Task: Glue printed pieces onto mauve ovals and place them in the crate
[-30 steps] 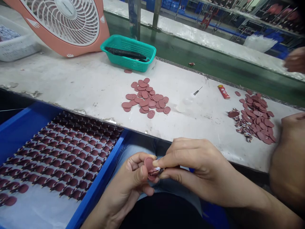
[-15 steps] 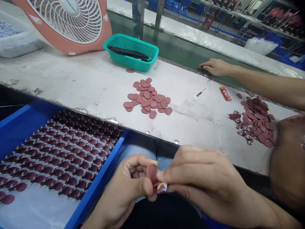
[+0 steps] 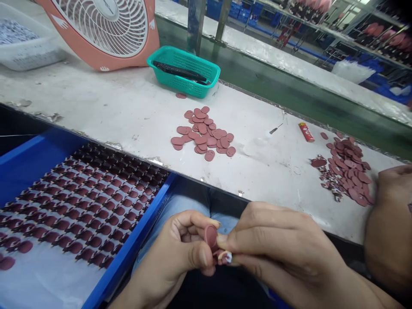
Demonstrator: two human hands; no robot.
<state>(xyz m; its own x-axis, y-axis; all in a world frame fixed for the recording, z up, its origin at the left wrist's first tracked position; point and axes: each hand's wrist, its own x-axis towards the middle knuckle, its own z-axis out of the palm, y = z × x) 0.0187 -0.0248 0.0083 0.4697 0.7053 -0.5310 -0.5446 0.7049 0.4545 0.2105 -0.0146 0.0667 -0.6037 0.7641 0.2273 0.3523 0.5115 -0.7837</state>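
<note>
At six o'clock in the view, left hand (image 3: 182, 253) pinching a dull-red oval disc (image 3: 210, 235), right hand (image 3: 280, 249) gripping the small painted piece (image 3: 224, 257) against it, loose ovals (image 3: 210, 140) at their twelve on the white surface (image 3: 128, 116), blue crate (image 3: 35, 161) of rowed pieces (image 3: 85, 206) at ten.

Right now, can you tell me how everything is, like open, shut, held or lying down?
Maroon oval disc: held, tilted
Small white-tipped piece: held
Left hand: closed, pinching the disc
Right hand: closed, pinching the small piece
Blue crate: open, partly filled with rows of dark red parts
Teal basket: open, holding a black object
Salmon-pink fan: standing; can't tell whether it's running
Dispensing needle: lying down
</note>
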